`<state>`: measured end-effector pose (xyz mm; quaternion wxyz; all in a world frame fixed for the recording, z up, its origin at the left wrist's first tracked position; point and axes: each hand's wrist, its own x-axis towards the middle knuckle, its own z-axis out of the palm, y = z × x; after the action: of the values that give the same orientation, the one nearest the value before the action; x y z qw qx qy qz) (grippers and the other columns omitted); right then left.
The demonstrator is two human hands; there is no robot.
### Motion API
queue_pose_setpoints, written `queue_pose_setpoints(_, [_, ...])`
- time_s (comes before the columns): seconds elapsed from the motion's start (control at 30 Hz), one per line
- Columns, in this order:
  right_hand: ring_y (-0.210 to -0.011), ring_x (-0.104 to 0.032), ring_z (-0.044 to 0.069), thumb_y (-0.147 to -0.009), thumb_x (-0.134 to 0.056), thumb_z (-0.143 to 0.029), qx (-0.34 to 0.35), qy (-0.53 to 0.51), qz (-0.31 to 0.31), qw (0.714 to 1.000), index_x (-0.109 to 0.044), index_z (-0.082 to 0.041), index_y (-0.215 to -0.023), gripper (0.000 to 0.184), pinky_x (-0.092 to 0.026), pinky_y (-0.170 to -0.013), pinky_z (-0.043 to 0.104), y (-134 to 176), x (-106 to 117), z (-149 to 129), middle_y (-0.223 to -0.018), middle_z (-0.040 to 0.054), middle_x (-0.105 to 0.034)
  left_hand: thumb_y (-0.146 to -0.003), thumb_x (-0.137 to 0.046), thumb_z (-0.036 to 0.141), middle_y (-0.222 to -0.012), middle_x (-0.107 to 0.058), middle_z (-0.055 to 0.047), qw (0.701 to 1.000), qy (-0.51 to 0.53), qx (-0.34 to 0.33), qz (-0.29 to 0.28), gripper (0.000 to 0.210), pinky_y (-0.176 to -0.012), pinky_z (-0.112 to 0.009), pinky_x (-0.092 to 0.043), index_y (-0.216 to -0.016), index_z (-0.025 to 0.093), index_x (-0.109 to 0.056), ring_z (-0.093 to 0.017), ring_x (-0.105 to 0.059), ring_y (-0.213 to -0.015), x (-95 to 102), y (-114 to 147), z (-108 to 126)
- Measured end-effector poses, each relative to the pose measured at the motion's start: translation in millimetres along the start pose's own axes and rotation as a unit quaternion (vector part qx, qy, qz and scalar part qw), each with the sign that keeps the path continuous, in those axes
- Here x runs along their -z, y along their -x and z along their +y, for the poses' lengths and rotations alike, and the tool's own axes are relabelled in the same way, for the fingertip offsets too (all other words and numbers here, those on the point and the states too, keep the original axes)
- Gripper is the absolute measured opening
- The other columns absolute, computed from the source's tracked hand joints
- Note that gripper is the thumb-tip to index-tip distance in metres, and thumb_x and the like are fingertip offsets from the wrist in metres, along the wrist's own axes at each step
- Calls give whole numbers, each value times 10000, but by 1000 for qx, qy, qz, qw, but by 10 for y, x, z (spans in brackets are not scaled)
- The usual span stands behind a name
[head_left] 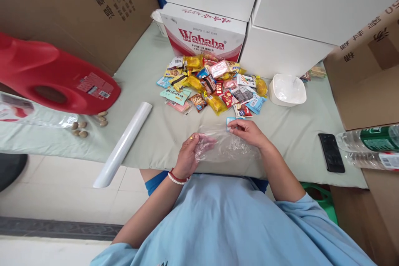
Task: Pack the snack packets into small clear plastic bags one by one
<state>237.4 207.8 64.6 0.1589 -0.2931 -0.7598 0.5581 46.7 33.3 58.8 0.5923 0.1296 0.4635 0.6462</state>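
My left hand [188, 151] is closed on the edge of a clear plastic bag [224, 143], and some of its fingers show through the film. The bag looks crumpled and spreads sideways over the table's front edge. At the bag's far side, my right hand [247, 132] pinches a small blue-and-white packet [230, 123]. Just beyond both hands lies a heap of wrapped snacks [215, 85] in yellow, red, blue and green wrappers. Part of the bag beneath my right wrist is hidden.
A Wahaha carton [204, 37] stands behind the heap. To the right are a white bowl [287, 89], a phone [332, 152] and plastic bottles [378, 138]. On the left lie a white roll [124, 143], a red jug [62, 77] and several brown nuts [82, 134].
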Motion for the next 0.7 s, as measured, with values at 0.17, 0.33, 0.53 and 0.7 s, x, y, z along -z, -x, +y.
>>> queue_pose_setpoints(0.17, [-644, -515, 117, -916, -692, -424, 28, 22, 21, 999, -765, -172, -1003, 276, -385, -593, 244, 48, 12, -27, -872, 29, -717, -829, -730, 639, -1061, -794, -117, 999, -26, 18, 17, 517, -912, -428, -594, -1066, 181, -704, -285, -754, -1048, 63, -38, 19])
queue_pose_setpoints(0.33, [-699, -573, 140, -937, -680, -384, 66, 69, 7, 995, -769, -190, -1017, 227, -436, -634, 256, 51, -6, -80, -900, 42, -712, -781, -767, 657, -982, -801, -99, 994, -93, 20, 51, 497, -804, -391, -593, -955, 193, -720, -284, -772, -915, 82, -130, 29])
queue_pose_setpoints(0.53, [-740, -598, 157, -1000, -620, -328, 132, 123, 147, 972, -753, -217, -1032, 177, -470, -674, 292, 99, -163, -277, -981, 67, -679, -806, -737, 662, -1014, -803, -108, 996, -70, 23, 47, 544, -790, -376, -594, -1050, 175, -756, -277, -774, -894, 7, -114, 62])
queue_pose_setpoints(0.7, [-850, -635, 183, -1020, -609, -357, 178, 114, 86, 974, -748, -237, -1087, 195, -503, -737, 308, 83, -405, -326, -1001, 71, -675, -785, -770, 638, -1046, -801, -134, 998, -57, 12, 33, 632, -809, -381, -593, -1174, 141, -737, -290, -772, -929, -68, -54, 55])
